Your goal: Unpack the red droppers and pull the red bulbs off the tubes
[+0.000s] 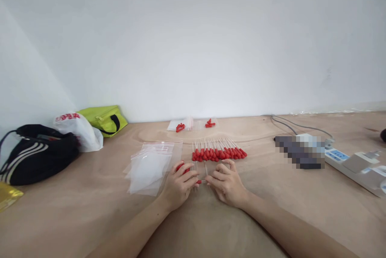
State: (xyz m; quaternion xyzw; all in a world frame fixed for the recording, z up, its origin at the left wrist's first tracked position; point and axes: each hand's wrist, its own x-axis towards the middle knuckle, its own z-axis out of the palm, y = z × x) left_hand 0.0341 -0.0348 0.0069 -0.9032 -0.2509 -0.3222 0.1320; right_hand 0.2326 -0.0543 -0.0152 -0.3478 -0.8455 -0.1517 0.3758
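Note:
With its fingers closed, my left hand (pixel 181 185) pinches a small red rubber bulb (pixel 198 181) at its fingertips. My right hand (pixel 227 181) is closed on a thin clear dropper tube (pixel 204 181), whose end meets the bulb between the hands. More red bulbs (pixel 183 168) show beneath my left fingers, partly covered. A few loose clear tubes (pixel 206 167) lie between the hands. Just beyond them is a row of droppers (pixel 217 153), their red bulbs toward me and their tips toward the wall.
Zip bags (pixel 150 167) lie in a stack left of my left hand. Small bags with red bulbs (pixel 180 127) rest near the wall. A black bag (pixel 42 153), a white plastic bag (pixel 78 131) and a green pouch (pixel 105 119) stand left. At right is a power strip (pixel 346 165).

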